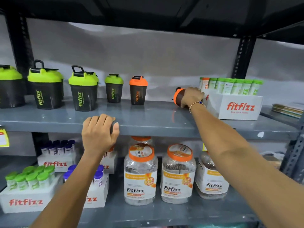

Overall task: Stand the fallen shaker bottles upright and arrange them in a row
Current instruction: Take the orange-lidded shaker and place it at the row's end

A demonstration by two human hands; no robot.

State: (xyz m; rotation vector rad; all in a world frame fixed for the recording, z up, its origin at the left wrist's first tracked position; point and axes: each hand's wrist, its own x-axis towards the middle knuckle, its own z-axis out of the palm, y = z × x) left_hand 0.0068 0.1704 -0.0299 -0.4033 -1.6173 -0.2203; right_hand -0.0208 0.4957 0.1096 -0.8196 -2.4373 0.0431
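Note:
On the grey shelf [156, 117] several dark shaker bottles stand upright in a row: green-lidded ones [45, 86], [83, 89], [113, 88] and an orange-lidded one [138, 91]. Further right, another orange-lidded shaker [178, 96] lies tilted on its side, lid pointing left. My right hand [191, 96] is closed around its dark body, next to a white box. My left hand [100, 130] rests on the shelf's front edge with fingers curled over it, below the green-lidded bottles; a small dark thing shows under its fingers.
A white Fitfizz box [238, 106] of green-capped tubes stands just right of the tilted shaker. The lower shelf holds large orange-lidded jars [140, 173] and more boxes of tubes [28, 191]. Black uprights [243, 56] frame the rack.

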